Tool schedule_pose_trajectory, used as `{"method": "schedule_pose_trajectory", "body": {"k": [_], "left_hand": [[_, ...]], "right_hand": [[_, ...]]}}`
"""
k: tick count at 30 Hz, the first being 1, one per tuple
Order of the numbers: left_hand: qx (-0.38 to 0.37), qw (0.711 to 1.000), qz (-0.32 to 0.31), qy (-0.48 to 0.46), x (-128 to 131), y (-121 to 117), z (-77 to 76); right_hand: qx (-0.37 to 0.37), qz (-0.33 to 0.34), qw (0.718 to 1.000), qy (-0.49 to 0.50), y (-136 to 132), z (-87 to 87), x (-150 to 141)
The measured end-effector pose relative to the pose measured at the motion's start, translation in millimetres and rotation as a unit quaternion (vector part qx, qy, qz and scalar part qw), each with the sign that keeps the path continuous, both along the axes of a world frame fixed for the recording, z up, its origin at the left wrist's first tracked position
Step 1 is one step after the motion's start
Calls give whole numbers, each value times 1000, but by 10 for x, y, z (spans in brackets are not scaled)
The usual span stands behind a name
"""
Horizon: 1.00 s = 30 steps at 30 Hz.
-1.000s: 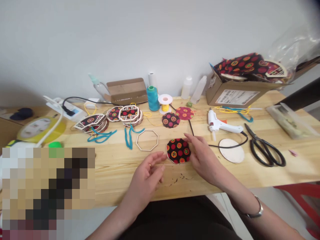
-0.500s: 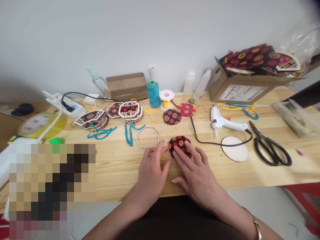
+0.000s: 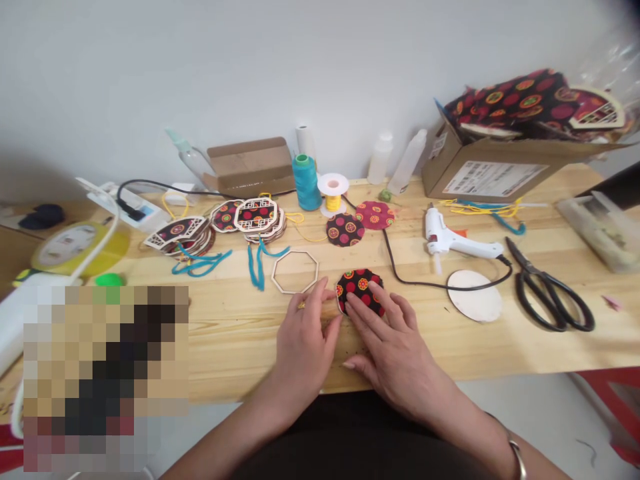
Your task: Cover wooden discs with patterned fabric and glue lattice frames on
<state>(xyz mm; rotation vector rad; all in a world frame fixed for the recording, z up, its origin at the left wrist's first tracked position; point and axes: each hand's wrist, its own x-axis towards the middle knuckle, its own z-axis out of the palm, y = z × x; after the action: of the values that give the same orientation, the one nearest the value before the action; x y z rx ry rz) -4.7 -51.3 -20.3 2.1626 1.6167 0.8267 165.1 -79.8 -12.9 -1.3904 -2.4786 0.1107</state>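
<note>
A black patterned fabric piece [image 3: 359, 283], with red and orange motifs, lies on the table, and a pale frame edge shows at its left side. My right hand [image 3: 385, 330] rests on it with fingers stretched out flat across the cloth. At the left rim of the piece, my left hand [image 3: 307, 333] has its fingers apart, the tips close to or touching the edge. Just beyond my left hand lies a bare octagonal wooden frame [image 3: 273, 272]. Two round fabric pieces, one black [image 3: 345, 231] and one magenta [image 3: 376, 215], lie farther back.
To the right are a white glue gun [image 3: 463, 245], a white oval disc [image 3: 475, 297], black-handled scissors [image 3: 550, 290] and a cardboard box [image 3: 485, 167] of fabric. Stacked ornaments [image 3: 257, 220], teal thread [image 3: 306, 183] and a yellow spool [image 3: 333, 195] stand behind. Yellow tape [image 3: 80, 247] lies left.
The camera view has shifted slightly, so things on the right appear farther out. Both hands stay in nearly the same place on and beside the fabric piece.
</note>
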Motion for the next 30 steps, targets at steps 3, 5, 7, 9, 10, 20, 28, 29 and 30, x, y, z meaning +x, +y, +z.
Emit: {"method": "schedule_pose_trajectory", "body": {"k": [3,5,7,9,10,20,28,29,30], "left_hand": [[5,1000,0,4,1,0,-7],[8,1000,-2,5,-2,0,-14],[13,1000,-4,6,-5,1,-23],[18,1000,-5,8,-6,1,-31],[20,1000,-4,9,-5,1,-33],[64,997,-37,26,13,3,16],[93,989,-73,90,22,-4,-50],[97,988,-72,92,22,-2,-53],[99,988,-72,93,22,0,-55]], "right_hand": [[-6,1,1000,-1,4,5,-1],[-8,1,1000,-1,7,8,0],[-9,3,1000,-1,8,12,-1],[-10,5,1000,-3,10,17,-3],[-11,5,1000,-4,11,19,-5],[-18,3,1000,0,10,17,-9],[-46,2,999,10,7,25,-16],[-51,3,999,15,6,39,-8],[-58,1,998,22,8,55,5]]}}
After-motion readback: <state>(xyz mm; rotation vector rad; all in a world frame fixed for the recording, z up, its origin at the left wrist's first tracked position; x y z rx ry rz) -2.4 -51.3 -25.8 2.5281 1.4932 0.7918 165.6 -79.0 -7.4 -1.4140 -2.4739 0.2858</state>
